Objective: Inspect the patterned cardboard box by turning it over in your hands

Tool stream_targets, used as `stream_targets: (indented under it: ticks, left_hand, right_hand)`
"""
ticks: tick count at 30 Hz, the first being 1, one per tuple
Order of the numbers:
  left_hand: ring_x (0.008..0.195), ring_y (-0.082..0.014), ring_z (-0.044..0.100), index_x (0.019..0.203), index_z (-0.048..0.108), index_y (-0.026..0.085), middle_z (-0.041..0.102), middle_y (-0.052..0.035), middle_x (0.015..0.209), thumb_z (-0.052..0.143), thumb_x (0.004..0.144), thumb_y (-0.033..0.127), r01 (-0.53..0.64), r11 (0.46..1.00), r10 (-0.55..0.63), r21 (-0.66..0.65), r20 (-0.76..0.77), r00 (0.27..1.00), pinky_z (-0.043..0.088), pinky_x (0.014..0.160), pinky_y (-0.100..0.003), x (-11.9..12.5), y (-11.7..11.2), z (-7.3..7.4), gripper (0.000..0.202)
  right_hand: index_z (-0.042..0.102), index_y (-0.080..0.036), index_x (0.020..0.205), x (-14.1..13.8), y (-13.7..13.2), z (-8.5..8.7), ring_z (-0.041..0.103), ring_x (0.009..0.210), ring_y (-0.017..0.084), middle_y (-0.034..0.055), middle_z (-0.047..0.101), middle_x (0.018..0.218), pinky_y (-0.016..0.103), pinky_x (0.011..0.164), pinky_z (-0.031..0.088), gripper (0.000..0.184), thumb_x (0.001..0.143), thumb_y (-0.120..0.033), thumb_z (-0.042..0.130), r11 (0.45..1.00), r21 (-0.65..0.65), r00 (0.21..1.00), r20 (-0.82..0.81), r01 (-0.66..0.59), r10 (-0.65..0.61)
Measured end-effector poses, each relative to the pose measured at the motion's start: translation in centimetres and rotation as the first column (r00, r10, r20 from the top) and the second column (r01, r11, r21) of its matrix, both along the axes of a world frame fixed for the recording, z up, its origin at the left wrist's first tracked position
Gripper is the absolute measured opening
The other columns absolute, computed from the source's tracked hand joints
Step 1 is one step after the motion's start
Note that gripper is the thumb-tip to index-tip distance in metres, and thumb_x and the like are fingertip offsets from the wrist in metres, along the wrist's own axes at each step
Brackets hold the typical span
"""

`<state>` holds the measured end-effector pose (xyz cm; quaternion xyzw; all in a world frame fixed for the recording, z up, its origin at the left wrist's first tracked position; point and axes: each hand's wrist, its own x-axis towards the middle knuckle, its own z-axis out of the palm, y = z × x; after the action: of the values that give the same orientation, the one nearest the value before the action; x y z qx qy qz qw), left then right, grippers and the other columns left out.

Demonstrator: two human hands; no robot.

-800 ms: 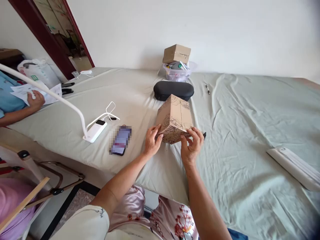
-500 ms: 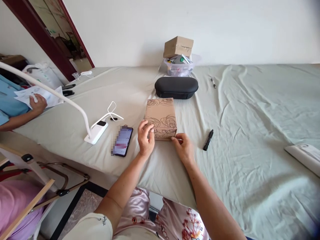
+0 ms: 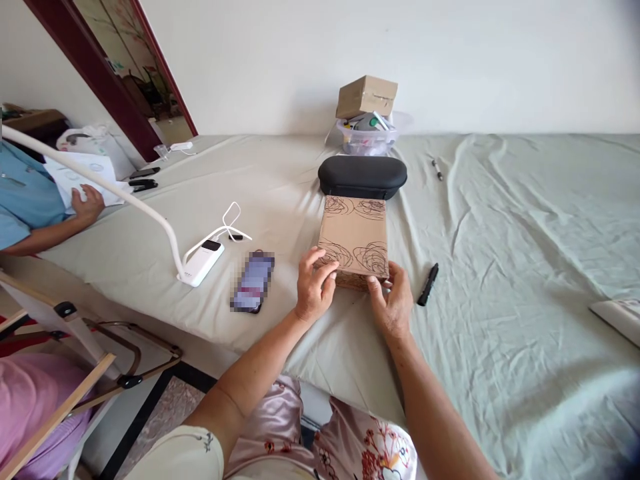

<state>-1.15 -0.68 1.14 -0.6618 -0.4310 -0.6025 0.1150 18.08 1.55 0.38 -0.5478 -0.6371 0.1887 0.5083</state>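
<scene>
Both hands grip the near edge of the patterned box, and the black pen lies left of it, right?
Not quite: the left hand and right hand grip the near edge of the patterned box, but the black pen lies right of it, as the head view shows.

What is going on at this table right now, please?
A seated person grips a brown cardboard box, printed with swirling flower outlines, at its near corners: left hand on the left, right hand on the right. The box is on the cloth-covered table just before a black oval case. A phone and white power bank lie to its left, a black pen to its right. At far left, another person's hand rests on papers.
</scene>
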Motion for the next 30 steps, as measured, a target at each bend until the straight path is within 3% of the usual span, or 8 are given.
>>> stream_targets:
  ticks: [3,7,11,17,21,24,27,30]
  left_hand:
    - [0.143,-0.0254,0.051,0.125,0.069,0.024,0.056,-0.011,0.138,0.057,0.101,0.015,0.033,0.999,-0.032,0.0,-0.068,0.997,0.051,0.121,-0.045,0.7,-0.5,0.1,0.029]
    - [0.142,-0.027,0.051,0.129,0.069,0.028,0.056,-0.0096,0.138,0.056,0.101,0.02,0.028,0.999,-0.031,-0.027,-0.124,0.992,0.05,0.12,-0.047,1.2,-1.1,0.0,0.032]
    - [0.143,-0.0278,0.05,0.129,0.066,0.025,0.054,-0.0123,0.139,0.058,0.102,0.029,-0.005,0.999,0.002,-0.032,-0.092,0.996,0.049,0.12,-0.047,1.1,-1.3,0.2,0.028]
    - [0.149,-0.0369,0.044,0.117,0.064,0.02,0.049,-0.0213,0.151,0.058,0.1,0.061,-0.218,0.96,0.214,-0.174,-0.042,0.976,0.041,0.122,-0.06,0.1,-1.3,0.4,0.045]
    - [0.157,-0.0408,0.035,0.133,0.062,0.019,0.045,-0.0243,0.159,0.057,0.1,0.063,-0.315,0.913,0.301,-0.259,-0.092,0.949,0.029,0.126,-0.068,0.1,-1.5,0.0,0.056]
    - [0.162,-0.0436,0.025,0.141,0.06,0.019,0.041,-0.0242,0.163,0.06,0.097,0.066,-0.304,0.912,0.276,-0.275,-0.135,0.951,0.028,0.127,-0.069,0.6,-1.8,-0.1,0.064]
    - [0.165,-0.0474,0.015,0.143,0.06,0.022,0.037,-0.0223,0.167,0.068,0.09,0.07,-0.257,0.938,0.227,-0.234,-0.148,0.963,0.027,0.127,-0.071,1.1,-1.8,-0.2,0.072]
    - [0.164,-0.0488,0.015,0.14,0.061,0.02,0.036,-0.0233,0.166,0.071,0.091,0.065,-0.195,0.967,0.179,-0.16,-0.11,0.978,0.03,0.126,-0.072,1.1,-1.6,-0.3,0.068]
  right_hand:
    - [0.041,-0.021,0.158,0.2,-0.1,-0.1,0.064,0.128,0.032,0.0214,0.058,0.149,0.049,0.097,0.059,0.086,0.093,-0.074,0.058,0.996,0.084,0.996,-0.093,-0.008,0.016]
    - [0.046,-0.026,0.157,0.2,-0.2,0.2,0.06,0.137,0.033,0.0185,0.052,0.159,0.053,0.102,0.059,0.075,0.096,-0.067,0.059,0.995,0.095,0.989,-0.14,-0.026,0.039]
    - [0.058,-0.025,0.148,0.0,-0.7,0.5,0.067,0.124,0.032,0.0167,0.062,0.147,0.049,0.094,0.063,0.066,0.096,-0.064,0.064,0.995,0.103,0.989,-0.148,0.001,0.014]
    - [0.069,-0.025,0.135,-0.7,-2.4,1.1,0.074,0.093,0.022,0.0117,0.071,0.12,0.034,0.072,0.066,0.047,0.1,-0.056,0.065,0.966,0.184,0.98,-0.049,-0.182,0.194]
    - [0.07,-0.026,0.133,-1.6,-3.1,1.1,0.073,0.081,0.017,0.0092,0.068,0.114,0.032,0.068,0.066,0.037,0.103,-0.047,0.064,0.951,0.224,0.975,-0.014,-0.214,0.222]
    - [0.069,-0.026,0.135,-2.0,-3.2,0.8,0.07,0.074,0.013,0.0077,0.065,0.112,0.03,0.066,0.066,0.034,0.104,-0.041,0.063,0.942,0.254,0.974,-0.007,-0.217,0.226]
    - [0.068,-0.027,0.137,-2.2,-3.3,0.8,0.071,0.079,0.014,0.0088,0.065,0.114,0.03,0.066,0.066,0.034,0.106,-0.036,0.058,0.926,0.281,0.965,0.01,-0.253,0.261]
    - [0.069,-0.025,0.135,-2.2,-3.5,1.2,0.072,0.086,0.018,0.0102,0.069,0.112,0.032,0.069,0.066,0.033,0.106,-0.035,0.056,0.926,0.261,0.961,0.032,-0.274,0.275]
